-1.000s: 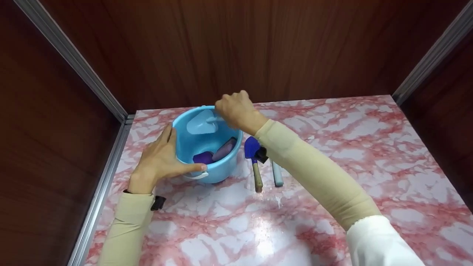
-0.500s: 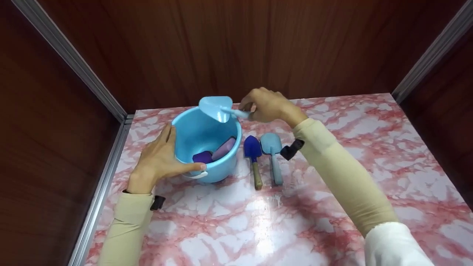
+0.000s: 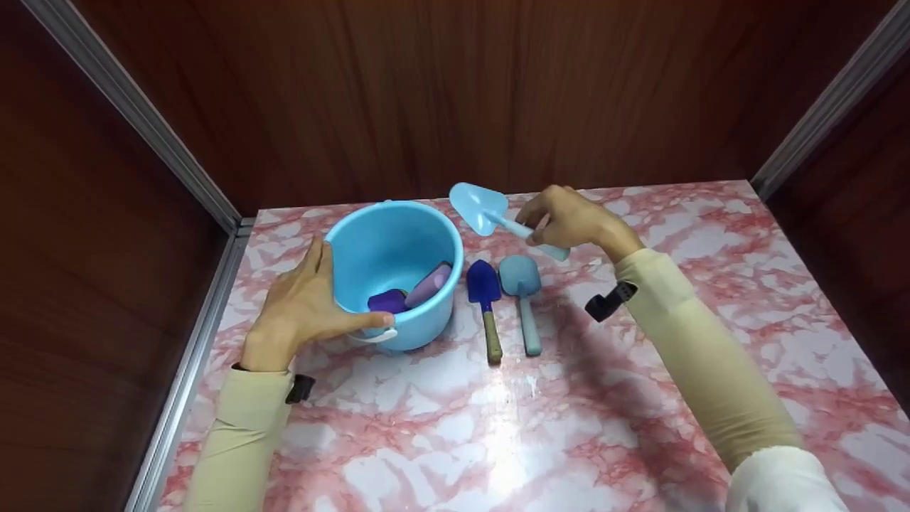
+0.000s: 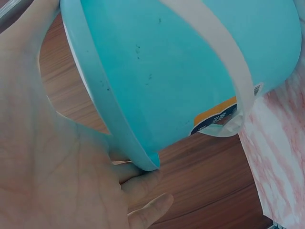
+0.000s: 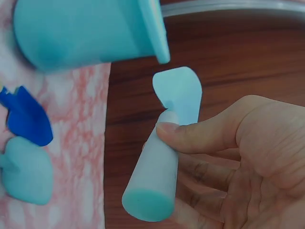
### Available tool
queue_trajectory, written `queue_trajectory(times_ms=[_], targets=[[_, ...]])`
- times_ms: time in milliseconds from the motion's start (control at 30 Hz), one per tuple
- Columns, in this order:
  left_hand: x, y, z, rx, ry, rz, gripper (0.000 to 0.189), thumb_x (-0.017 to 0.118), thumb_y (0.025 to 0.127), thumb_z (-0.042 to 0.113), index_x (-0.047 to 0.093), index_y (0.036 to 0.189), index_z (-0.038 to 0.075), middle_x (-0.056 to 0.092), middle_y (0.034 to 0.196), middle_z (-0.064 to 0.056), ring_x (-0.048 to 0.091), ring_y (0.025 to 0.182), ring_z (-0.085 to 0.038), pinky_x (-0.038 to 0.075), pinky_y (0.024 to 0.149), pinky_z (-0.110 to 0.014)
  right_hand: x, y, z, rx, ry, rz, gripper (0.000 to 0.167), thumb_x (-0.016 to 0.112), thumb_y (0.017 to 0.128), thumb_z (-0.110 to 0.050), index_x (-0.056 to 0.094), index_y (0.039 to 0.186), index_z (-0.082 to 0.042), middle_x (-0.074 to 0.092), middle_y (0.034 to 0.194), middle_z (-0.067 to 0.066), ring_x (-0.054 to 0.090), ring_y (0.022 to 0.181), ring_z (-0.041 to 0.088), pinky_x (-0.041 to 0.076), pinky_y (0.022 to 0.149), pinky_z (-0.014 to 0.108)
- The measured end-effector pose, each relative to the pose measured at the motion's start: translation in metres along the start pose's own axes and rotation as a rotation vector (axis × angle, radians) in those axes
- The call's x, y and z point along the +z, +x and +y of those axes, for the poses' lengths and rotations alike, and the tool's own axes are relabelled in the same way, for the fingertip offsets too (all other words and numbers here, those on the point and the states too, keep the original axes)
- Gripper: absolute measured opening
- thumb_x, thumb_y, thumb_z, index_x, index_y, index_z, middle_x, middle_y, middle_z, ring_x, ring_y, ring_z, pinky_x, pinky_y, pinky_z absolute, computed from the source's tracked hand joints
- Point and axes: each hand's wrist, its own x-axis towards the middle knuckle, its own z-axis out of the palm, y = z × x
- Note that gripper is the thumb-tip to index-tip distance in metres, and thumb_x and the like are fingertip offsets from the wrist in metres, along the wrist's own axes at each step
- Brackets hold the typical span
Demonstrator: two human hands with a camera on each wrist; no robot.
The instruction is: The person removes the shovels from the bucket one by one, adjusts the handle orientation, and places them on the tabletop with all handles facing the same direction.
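My right hand [image 3: 572,219] pinches the handle of a light-blue hand trowel [image 3: 479,206], thumb on top in the right wrist view. The trowel is raised beside the bucket, its blade pointing back and left. A light-blue bucket [image 3: 419,328] stands on the table, and my left hand [image 3: 298,313] holds its left rim, thumb over the near edge. Within the bucket lie a dark purple thing [image 3: 388,301] and a light purple thing [image 3: 429,286], whose kind I cannot tell.
Right of the bucket lie a dark-blue trowel [image 3: 484,284] with a wooden handle and a grey-blue rounded trowel [image 3: 521,274], side by side. The marbled table [image 3: 398,455] meets brown wood panels [image 3: 498,99] at the back and sides.
My right hand has lifted the light-blue trowel out of the bucket and carried it right. The left hand has stayed on the bucket's rim.
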Motion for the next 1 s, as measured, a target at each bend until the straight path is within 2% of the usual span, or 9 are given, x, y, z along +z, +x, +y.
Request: queue_trajectory(times_ms=[133, 267, 367, 533, 700, 1000], targets=[[0.001, 0.0, -0.001, 0.001, -0.01, 0.008, 0.162, 0.072, 0.058, 0.098, -0.005, 0.173, 0.013, 0.02, 0.175, -0.02, 0.035, 0.151, -0.055, 0.045, 0.112, -0.073, 0.003, -0.006, 0.008, 0.019, 0.037, 0.003, 0.029, 0.078, 0.092, 0.0, 0.08, 0.121, -0.002, 0.079, 0.112, 0.018, 0.074, 0.099, 0.03, 0.065, 0.086, 0.048], [0.002, 0.002, -0.002, 0.009, -0.033, 0.028, 0.16, 0.074, 0.058, 0.097, -0.002, 0.173, 0.016, 0.028, 0.171, -0.018, 0.039, 0.149, -0.053, 0.048, 0.109, -0.072, 0.005, -0.011, 0.013, 0.027, 0.043, 0.027, 0.027, 0.078, 0.092, 0.0, 0.08, 0.119, -0.002, 0.079, 0.111, 0.018, 0.073, 0.096, 0.028, 0.064, 0.08, 0.04], [0.003, 0.001, -0.002, 0.015, -0.036, 0.038, 0.159, 0.074, 0.058, 0.097, -0.001, 0.173, 0.017, 0.03, 0.17, -0.018, 0.041, 0.148, -0.053, 0.049, 0.108, -0.072, 0.007, -0.016, 0.018, 0.07, 0.051, 0.036, 0.028, 0.079, 0.093, -0.003, 0.08, 0.121, -0.004, 0.08, 0.112, 0.017, 0.074, 0.096, 0.028, 0.064, 0.077, 0.037], [0.002, -0.001, -0.005, 0.006, -0.029, 0.025, 0.16, 0.073, 0.059, 0.097, -0.005, 0.173, 0.015, 0.021, 0.174, -0.019, 0.032, 0.153, -0.054, 0.041, 0.114, -0.075, 0.016, -0.025, 0.029, 0.183, 0.122, 0.043, 0.034, 0.081, 0.093, -0.007, 0.078, 0.127, -0.004, 0.078, 0.12, 0.019, 0.074, 0.103, 0.032, 0.067, 0.077, 0.039], [0.002, 0.0, -0.004, 0.015, -0.013, 0.017, 0.161, 0.071, 0.06, 0.098, -0.006, 0.172, 0.014, 0.013, 0.177, -0.019, 0.023, 0.158, -0.052, 0.03, 0.12, -0.077, 0.03, -0.038, 0.044, 0.254, 0.207, 0.048, 0.037, 0.079, 0.093, -0.006, 0.076, 0.129, -0.001, 0.075, 0.125, 0.023, 0.072, 0.106, 0.031, 0.064, 0.072, 0.031], [0.002, 0.002, -0.005, 0.024, -0.003, 0.012, 0.16, 0.071, 0.061, 0.098, -0.006, 0.172, 0.012, 0.011, 0.178, -0.019, 0.021, 0.16, -0.051, 0.026, 0.122, -0.078, 0.057, -0.068, 0.068, 0.352, 0.305, 0.062, 0.041, 0.078, 0.094, -0.011, 0.072, 0.133, 0.003, 0.072, 0.13, 0.025, 0.07, 0.107, 0.028, 0.063, 0.076, 0.031]])
